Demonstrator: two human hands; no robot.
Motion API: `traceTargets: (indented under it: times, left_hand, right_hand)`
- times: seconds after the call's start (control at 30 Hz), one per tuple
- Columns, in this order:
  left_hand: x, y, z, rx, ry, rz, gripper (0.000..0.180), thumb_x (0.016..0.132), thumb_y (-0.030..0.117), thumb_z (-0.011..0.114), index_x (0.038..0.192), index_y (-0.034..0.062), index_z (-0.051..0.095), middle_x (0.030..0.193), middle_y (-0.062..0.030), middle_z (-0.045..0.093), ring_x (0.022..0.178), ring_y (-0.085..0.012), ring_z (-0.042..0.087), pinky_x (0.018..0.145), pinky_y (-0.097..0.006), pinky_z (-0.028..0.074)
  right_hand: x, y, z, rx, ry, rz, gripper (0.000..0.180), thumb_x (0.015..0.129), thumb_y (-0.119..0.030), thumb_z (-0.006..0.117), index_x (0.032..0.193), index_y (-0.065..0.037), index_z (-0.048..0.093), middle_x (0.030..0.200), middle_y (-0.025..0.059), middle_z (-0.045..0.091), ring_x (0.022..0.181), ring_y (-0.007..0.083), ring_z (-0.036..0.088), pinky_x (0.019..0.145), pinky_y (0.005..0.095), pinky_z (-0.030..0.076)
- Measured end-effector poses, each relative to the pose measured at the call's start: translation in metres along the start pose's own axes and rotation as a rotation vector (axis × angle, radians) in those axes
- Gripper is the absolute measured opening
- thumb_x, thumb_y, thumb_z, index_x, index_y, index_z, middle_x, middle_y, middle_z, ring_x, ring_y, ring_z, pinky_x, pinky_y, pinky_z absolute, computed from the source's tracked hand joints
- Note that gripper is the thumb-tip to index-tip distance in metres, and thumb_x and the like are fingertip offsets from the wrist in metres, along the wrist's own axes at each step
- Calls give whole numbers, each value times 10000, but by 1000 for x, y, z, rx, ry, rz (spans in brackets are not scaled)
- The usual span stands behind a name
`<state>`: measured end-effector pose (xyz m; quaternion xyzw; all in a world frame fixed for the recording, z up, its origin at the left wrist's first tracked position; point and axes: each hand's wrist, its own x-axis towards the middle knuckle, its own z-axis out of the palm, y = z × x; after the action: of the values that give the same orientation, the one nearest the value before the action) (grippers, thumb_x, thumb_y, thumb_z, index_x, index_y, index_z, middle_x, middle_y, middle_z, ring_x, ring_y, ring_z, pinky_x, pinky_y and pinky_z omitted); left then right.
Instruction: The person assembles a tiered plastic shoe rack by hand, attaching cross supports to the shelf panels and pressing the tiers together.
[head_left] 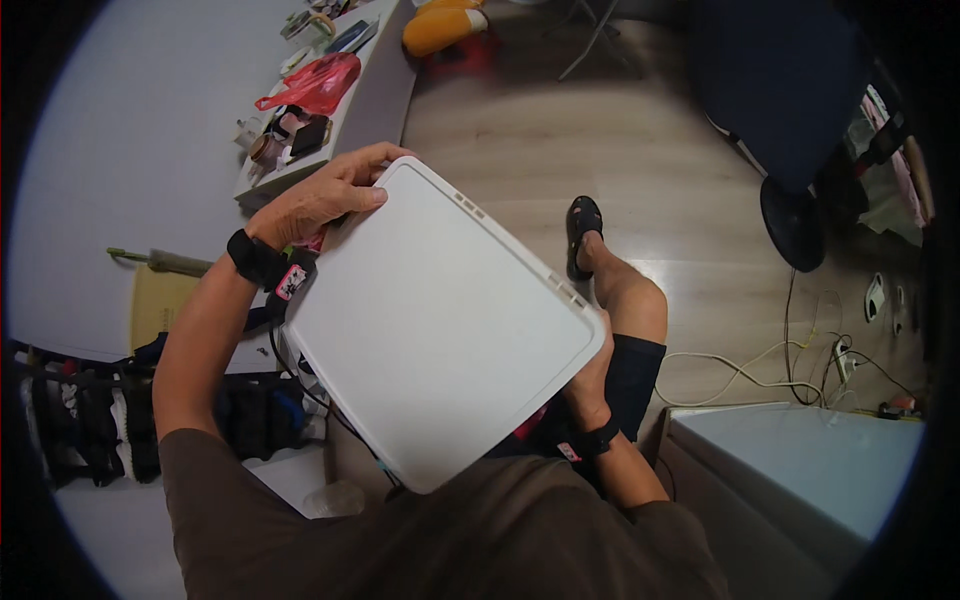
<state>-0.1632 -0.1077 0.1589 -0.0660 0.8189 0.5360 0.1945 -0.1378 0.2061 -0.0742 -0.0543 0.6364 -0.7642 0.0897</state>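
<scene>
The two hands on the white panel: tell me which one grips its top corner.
The left hand grips the top corner of the white panel, fingers curled over the edge. The right hand holds the lower right edge instead, mostly hidden behind the panel.

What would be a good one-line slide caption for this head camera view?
Both hands, left hand and right hand, hold a white rectangular lid above a wooden floor.
</scene>
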Motion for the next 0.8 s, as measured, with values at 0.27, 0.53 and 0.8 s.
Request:
traceTargets:
  times: [0.27, 0.53, 0.8]
  left_hand:
    - [3, 20, 23, 97, 30, -96, 627, 706, 118, 566, 1324, 38, 489, 1151, -52, 582, 1052, -138, 545, 942, -275, 417]
    - [8, 29, 52, 672, 156, 213, 473, 739, 217, 537, 1171, 49, 628, 1216, -119, 558, 1022, -213, 550, 915, -316, 425]
    - [27, 37, 65, 757, -13, 467, 407, 876, 344, 466, 904, 0, 680, 899, -158, 645, 942, -323, 576, 987, -483, 378]
  right_hand:
    - [-52, 6, -15, 284, -365, 448, 296, 787, -5, 699, 982, 4, 476, 812, 65, 613, 710, 86, 581, 640, 238, 473]
    - [-7, -52, -26, -226, -462, -342, 312, 742, -71, 722, 1013, 19, 595, 1020, 180, 604, 917, 326, 602, 814, 374, 479]
    - [49, -83, 24, 56, -550, -419, 305, 896, -117, 562, 1168, 19, 546, 1143, 225, 583, 997, 386, 585, 868, 417, 469]
